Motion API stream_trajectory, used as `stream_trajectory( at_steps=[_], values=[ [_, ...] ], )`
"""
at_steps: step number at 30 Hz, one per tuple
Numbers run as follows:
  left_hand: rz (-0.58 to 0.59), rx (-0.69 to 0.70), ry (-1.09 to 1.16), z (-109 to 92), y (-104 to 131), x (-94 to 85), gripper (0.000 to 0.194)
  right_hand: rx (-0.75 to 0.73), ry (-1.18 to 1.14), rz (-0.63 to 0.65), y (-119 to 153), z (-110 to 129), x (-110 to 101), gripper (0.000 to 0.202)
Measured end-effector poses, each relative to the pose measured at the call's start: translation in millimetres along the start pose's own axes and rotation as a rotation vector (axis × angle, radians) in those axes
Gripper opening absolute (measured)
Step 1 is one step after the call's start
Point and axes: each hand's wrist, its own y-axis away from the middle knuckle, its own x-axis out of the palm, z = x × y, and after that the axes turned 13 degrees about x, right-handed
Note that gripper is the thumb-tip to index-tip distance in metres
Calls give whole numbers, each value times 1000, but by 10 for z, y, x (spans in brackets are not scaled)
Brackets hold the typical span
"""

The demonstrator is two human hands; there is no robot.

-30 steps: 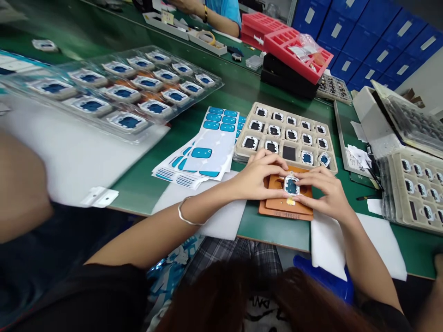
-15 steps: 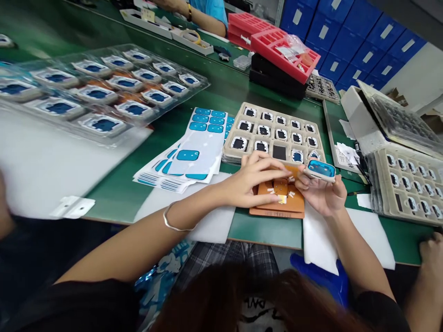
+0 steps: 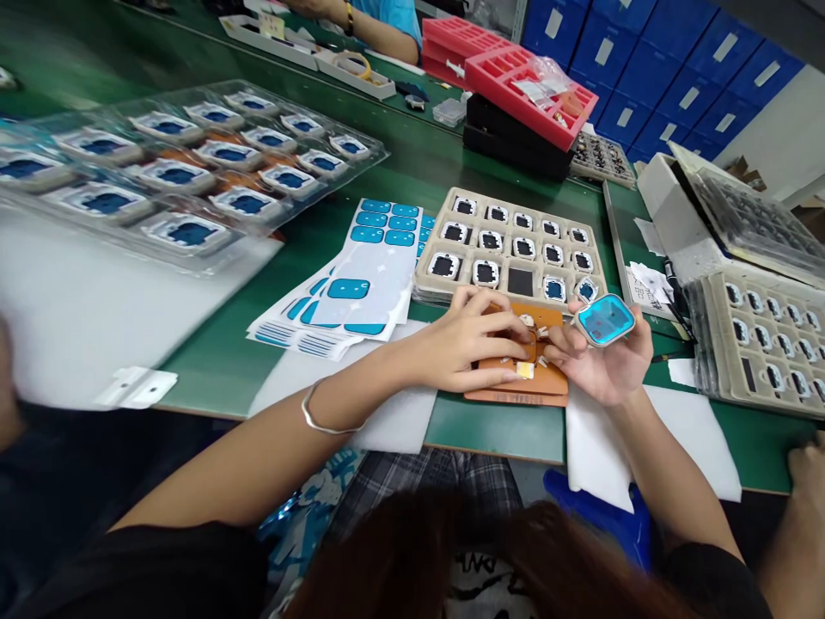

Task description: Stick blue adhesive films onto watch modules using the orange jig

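My right hand point(image 3: 609, 370) grips a small rounded-square watch case point(image 3: 604, 320) by its edges, raised above the table, with its bright blue film face turned towards me. My left hand point(image 3: 473, 342) rests over an orange fixture point(image 3: 547, 383), fingers spread and touching its left part. A yellow-and-white tab point(image 3: 525, 370) shows on the fixture just beyond my left thumb. Several small white clips sit around the fixture's middle, partly covered by my left fingers. Right behind it lies a beige tray point(image 3: 509, 236) of white-framed watch parts.
Sheets of blue stickers point(image 3: 348, 289) lie left of the beige tray. A clear tray point(image 3: 238, 155) of cases spans the far left. Red trays point(image 3: 509, 73) stack at the back; more beige trays point(image 3: 766, 344) stand right. Other people's arms show at the back and right.
My right hand has tilted the watch case up, so its blue face now shows more fully. My left fingers have shifted slightly left and lower over the orange fixture.
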Motion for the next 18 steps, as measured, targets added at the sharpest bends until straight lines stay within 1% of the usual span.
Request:
stream_trajectory(
  at_steps=[3,6,8,13,18],
  values=[
    [19,-8,-9,-4,-2,-7,32,19,18,-10,8,18,20,44],
    [25,-10,-8,-6,-2,-11,32,37,7,12,8,24,23,40],
    [25,-11,-2,-6,-3,-14,32,42,-4,48,2,19,15,40],
    [26,-3,-6,-4,-6,-23,32,22,-30,190,-9,1,-18,43],
    [65,-49,13,-13,-9,-38,33,5,13,259,-9,-30,-76,48]
  ],
)
